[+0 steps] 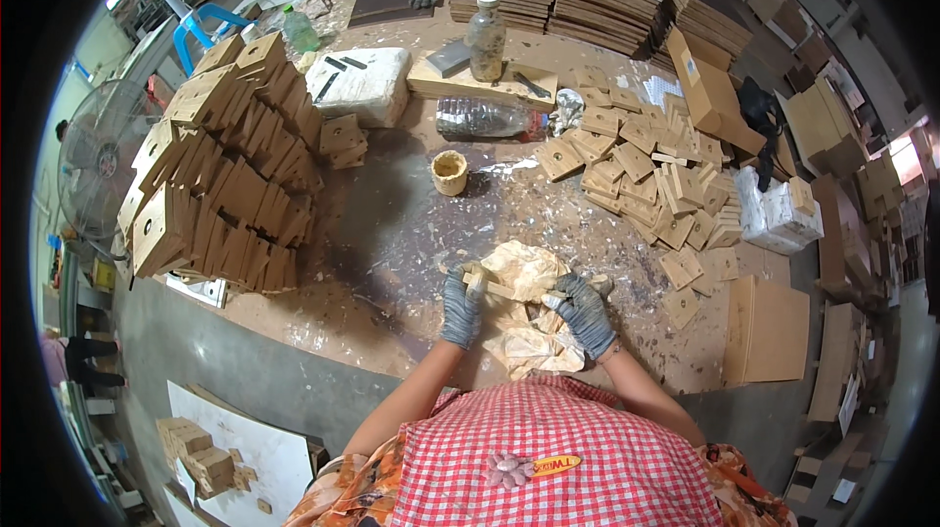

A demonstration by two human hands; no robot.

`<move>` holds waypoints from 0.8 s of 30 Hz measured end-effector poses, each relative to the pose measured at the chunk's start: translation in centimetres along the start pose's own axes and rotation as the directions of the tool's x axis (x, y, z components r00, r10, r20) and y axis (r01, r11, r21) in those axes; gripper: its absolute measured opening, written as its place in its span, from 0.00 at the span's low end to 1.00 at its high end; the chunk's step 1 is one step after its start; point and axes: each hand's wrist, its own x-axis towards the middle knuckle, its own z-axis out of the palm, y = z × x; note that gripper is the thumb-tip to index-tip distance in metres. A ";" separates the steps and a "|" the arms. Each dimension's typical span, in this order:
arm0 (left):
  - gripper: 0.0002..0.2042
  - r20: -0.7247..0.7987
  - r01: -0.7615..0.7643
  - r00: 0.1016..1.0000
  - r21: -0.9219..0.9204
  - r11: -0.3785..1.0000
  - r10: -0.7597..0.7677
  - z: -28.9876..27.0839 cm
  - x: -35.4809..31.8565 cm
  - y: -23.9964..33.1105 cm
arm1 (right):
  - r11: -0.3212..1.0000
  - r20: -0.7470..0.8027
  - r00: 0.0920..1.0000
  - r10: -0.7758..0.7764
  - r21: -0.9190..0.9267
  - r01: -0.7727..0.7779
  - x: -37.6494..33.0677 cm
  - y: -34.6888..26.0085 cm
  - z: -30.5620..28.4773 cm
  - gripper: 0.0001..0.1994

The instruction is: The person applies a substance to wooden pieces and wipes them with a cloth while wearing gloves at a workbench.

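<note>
On the glue-stained workbench [392, 233] my left hand [460, 307] and right hand [585, 311] pinch a wooden strip [509, 289] between them, over crumpled paper [524, 331]

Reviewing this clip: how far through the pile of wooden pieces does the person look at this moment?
Done, apparently: a large stacked heap of wooden pieces sits at the left. In hand: the gloved left hand and right hand hold one wooden strip over a crumpled cloth. Left: a loose pile of small wooden squares lies at the right. It looks roughly midway, though I cannot tell which pile is the finished one.
</note>
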 end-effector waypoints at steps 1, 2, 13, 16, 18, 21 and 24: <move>0.20 0.011 -0.006 1.000 -0.021 1.000 0.006 0.0 0.0 0.0 | 1.000 -0.002 1.000 -0.001 -0.001 0.001 0.0 0.1 0.0 0.11; 0.20 0.022 -0.012 1.000 -0.042 0.999 0.013 0.1 0.1 0.1 | 0.999 0.004 0.999 0.040 -0.015 -0.040 -0.1 0.4 0.0 0.11; 0.21 -0.010 0.000 1.000 -0.003 1.000 0.000 0.0 0.1 -0.7 | 0.988 0.015 0.988 0.153 0.018 -0.153 0.0 0.8 0.2 0.13; 0.21 0.002 -0.021 1.000 -0.009 1.000 0.021 -0.2 0.3 -1.2 | 0.976 -0.148 0.968 0.203 0.106 -0.188 0.3 3.2 0.3 0.13; 0.22 0.000 -0.033 0.999 0.009 0.999 0.033 -0.3 0.4 -1.3 | 0.960 -0.126 0.959 0.254 0.155 -0.234 0.3 3.5 -0.1 0.13; 0.21 0.009 0.001 1.000 0.003 1.000 -0.001 -0.2 0.2 -0.8 | 0.882 0.001 0.925 0.379 0.304 -0.361 -0.1 2.2 -0.3 0.13; 0.21 -0.005 -0.019 1.000 0.006 1.000 0.019 -0.1 0.1 -0.5 | 0.821 0.177 0.871 0.459 0.291 -0.492 -0.3 0.0 -0.4 0.11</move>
